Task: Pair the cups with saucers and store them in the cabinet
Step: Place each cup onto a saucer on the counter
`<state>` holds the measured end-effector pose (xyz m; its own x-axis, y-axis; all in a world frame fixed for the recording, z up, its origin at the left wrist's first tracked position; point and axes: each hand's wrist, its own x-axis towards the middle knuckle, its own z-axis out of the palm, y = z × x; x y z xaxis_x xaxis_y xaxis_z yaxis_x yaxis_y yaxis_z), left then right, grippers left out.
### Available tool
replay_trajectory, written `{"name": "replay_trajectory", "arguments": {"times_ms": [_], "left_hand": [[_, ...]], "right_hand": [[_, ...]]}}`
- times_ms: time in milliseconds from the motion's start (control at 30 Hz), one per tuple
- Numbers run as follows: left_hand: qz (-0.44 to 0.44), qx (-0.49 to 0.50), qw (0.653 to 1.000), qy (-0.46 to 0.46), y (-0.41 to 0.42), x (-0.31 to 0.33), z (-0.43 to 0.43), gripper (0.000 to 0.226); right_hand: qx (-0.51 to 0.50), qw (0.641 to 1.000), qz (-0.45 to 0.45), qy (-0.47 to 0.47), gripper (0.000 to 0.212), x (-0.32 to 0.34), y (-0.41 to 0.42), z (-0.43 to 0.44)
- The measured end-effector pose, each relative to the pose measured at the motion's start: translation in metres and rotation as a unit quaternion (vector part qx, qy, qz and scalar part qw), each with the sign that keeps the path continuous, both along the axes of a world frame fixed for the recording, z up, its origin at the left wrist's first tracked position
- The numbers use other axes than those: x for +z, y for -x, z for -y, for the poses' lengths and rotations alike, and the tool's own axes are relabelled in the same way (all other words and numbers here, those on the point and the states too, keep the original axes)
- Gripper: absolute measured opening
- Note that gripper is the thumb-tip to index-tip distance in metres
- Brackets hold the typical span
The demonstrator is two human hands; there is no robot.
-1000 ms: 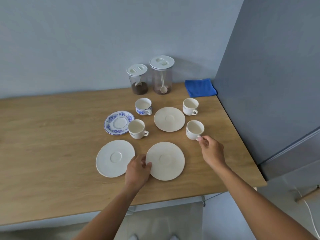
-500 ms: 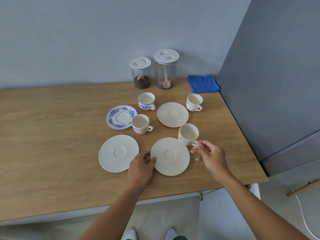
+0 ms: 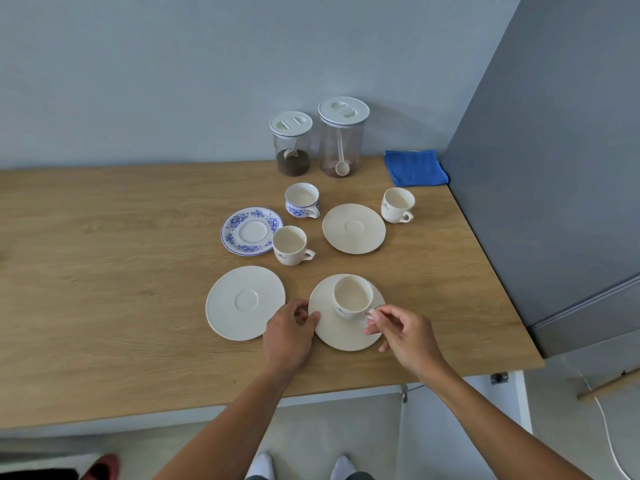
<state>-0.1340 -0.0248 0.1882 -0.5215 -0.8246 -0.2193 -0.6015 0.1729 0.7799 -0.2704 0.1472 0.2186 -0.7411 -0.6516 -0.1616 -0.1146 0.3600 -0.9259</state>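
Observation:
My right hand [image 3: 403, 336] pinches the handle of a cream cup [image 3: 352, 296] held over the near cream saucer [image 3: 332, 336]; whether the cup rests on it I cannot tell. My left hand [image 3: 289, 336] grips that saucer's left rim. A white saucer [image 3: 245, 302] lies to the left. Behind stand a second cream cup [image 3: 291, 244], a blue-patterned saucer [image 3: 251, 230], a blue-patterned cup [image 3: 302, 199], another cream saucer [image 3: 354, 228] and a third cream cup [image 3: 397, 204].
Two lidded jars [image 3: 291, 143] [image 3: 343, 136] stand at the back of the wooden counter [image 3: 104, 271], with a folded blue cloth [image 3: 415, 167] at the back right. A tall grey cabinet [image 3: 561, 168] borders the counter's right side.
My right hand carried the cream cup from the counter's right part leftward and nearer, over the near saucer. My left hand kept hold of the saucer's rim.

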Motion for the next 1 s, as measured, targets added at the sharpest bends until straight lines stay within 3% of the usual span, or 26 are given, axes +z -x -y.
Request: {"name": "replay_trajectory", "arguments": {"times_ms": [367,467,700,867,1000], "left_hand": [[-0.007,-0.005,1.000,-0.002,-0.002,0.002,0.000,0.024],[-0.011,-0.011,1.000,-0.006,-0.003,0.003,0.000,0.024],[-0.088,0.008,0.991,-0.100,-0.021,0.011,0.014,0.026],[-0.092,0.040,0.994,-0.038,-0.053,0.024,0.058,0.022],[-0.066,0.054,0.996,0.003,-0.077,0.032,0.100,0.024]], "right_hand": [[-0.008,1.000,-0.027,-0.011,0.008,0.000,-0.009,-0.005],[-0.007,0.999,-0.033,-0.016,0.017,0.001,-0.010,-0.007],[-0.002,0.991,-0.128,-0.036,0.025,0.017,0.010,-0.003],[0.044,0.986,-0.150,-0.056,0.024,0.036,0.037,0.047],[0.135,0.977,-0.136,-0.097,0.037,0.042,0.049,0.104]]}}
